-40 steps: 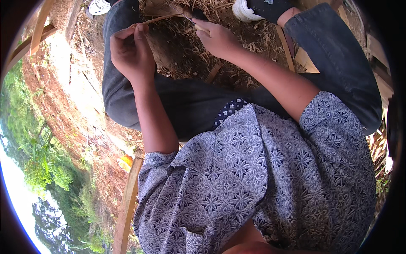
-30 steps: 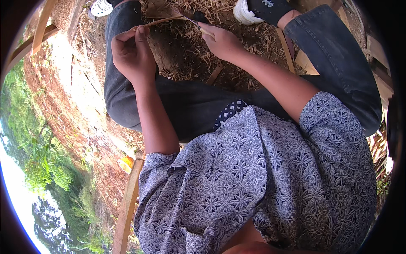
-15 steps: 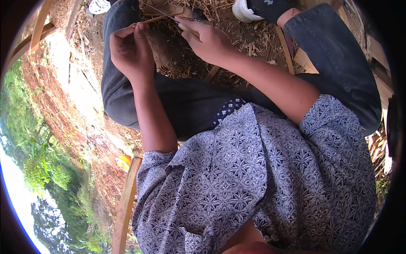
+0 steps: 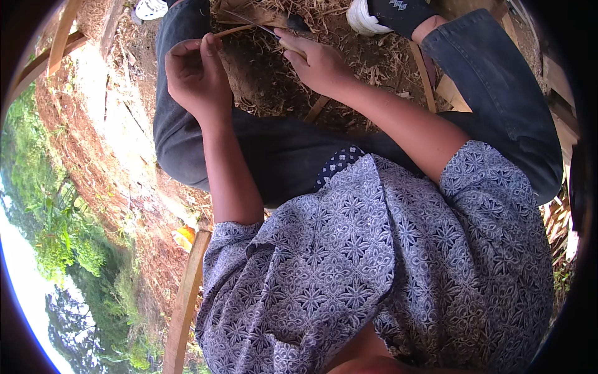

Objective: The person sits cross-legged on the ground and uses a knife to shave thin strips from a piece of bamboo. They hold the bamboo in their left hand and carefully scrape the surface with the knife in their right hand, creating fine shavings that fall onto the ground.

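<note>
Pinching one end of a thin strip taut, the left hand steadies it so the right hand, closed around a knife, can shave it.

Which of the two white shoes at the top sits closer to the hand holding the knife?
The white shoe with the dark sock, top right, is closer to the right hand gripping the knife. The other white shoe lies at the top left, beyond the left hand.
</note>
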Demonstrator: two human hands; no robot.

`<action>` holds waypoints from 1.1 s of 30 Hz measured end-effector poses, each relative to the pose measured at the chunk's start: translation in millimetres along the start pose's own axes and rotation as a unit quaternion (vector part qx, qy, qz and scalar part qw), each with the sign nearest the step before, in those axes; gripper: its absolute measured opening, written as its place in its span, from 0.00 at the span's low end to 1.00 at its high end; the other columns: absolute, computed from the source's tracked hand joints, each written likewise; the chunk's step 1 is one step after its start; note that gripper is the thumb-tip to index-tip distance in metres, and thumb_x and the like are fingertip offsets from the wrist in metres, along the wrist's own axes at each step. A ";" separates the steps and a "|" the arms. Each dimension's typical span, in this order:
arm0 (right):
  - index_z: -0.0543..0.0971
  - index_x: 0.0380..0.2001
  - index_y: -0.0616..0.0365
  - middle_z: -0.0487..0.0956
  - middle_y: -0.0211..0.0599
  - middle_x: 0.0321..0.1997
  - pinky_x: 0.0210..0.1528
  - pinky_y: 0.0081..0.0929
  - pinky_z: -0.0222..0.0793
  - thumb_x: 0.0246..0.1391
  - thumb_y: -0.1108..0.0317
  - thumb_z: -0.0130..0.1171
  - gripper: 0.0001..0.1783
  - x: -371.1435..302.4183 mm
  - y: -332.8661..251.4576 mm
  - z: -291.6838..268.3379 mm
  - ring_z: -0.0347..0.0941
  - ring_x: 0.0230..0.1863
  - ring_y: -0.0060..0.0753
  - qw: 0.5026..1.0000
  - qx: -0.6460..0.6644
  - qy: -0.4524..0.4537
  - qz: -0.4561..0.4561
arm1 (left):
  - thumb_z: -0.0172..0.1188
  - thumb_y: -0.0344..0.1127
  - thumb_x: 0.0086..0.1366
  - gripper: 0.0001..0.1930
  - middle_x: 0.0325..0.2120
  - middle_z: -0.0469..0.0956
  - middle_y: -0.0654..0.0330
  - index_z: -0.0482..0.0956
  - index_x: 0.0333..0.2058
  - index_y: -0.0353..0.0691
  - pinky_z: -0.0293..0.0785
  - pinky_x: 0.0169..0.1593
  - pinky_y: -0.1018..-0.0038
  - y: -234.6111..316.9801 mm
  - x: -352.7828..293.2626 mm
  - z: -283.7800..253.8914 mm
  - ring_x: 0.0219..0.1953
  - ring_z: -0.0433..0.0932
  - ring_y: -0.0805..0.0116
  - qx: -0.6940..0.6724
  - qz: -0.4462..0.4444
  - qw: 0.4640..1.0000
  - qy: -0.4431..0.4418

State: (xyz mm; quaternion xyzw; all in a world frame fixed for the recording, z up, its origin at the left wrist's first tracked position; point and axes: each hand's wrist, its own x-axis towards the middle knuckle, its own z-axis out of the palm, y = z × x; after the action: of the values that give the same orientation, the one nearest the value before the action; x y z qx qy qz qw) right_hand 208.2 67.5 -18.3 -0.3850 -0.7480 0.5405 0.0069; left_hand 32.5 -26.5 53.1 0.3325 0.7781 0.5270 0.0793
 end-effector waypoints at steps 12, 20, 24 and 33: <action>0.71 0.67 0.38 0.82 0.41 0.54 0.53 0.40 0.76 0.66 0.59 0.53 0.26 6.7 25.5 -3.6 0.81 0.51 0.46 0.998 -0.052 -0.007 0.016 | 0.64 0.34 0.69 0.09 0.25 0.84 0.57 0.76 0.35 0.33 0.76 0.38 0.78 1.7 1.8 1.5 0.29 0.83 0.71 0.018 0.030 0.999 0.022; 0.69 0.68 0.37 0.83 0.40 0.54 0.52 0.37 0.77 0.66 0.60 0.53 0.27 -6.9 -52.8 -21.8 0.82 0.50 0.44 0.997 0.020 -0.067 -0.008 | 0.65 0.32 0.69 0.09 0.26 0.85 0.55 0.75 0.36 0.34 0.77 0.36 0.79 -5.4 -0.4 3.0 0.28 0.83 0.71 0.003 0.018 0.999 0.030; 0.69 0.69 0.38 0.81 0.45 0.56 0.57 0.36 0.75 0.67 0.62 0.52 0.27 4.8 21.1 -0.3 0.80 0.55 0.43 1.000 0.004 0.004 -0.013 | 0.65 0.34 0.68 0.10 0.26 0.85 0.57 0.74 0.35 0.35 0.77 0.37 0.78 -3.6 1.1 2.7 0.28 0.83 0.72 0.018 0.026 0.999 0.033; 0.68 0.69 0.38 0.84 0.43 0.43 0.41 0.37 0.76 0.67 0.60 0.54 0.28 0.7 27.0 10.3 0.80 0.30 0.37 0.998 0.001 0.041 -0.043 | 0.66 0.35 0.68 0.10 0.25 0.85 0.60 0.76 0.33 0.36 0.75 0.37 0.77 2.7 3.1 5.6 0.28 0.82 0.72 0.040 0.037 0.998 0.039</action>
State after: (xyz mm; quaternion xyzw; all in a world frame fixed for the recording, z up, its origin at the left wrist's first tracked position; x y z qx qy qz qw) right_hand 218.7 62.9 -44.8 -0.3740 -0.7623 0.5246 0.0610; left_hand 34.0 -19.7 53.8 0.3435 0.7881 0.5106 0.0157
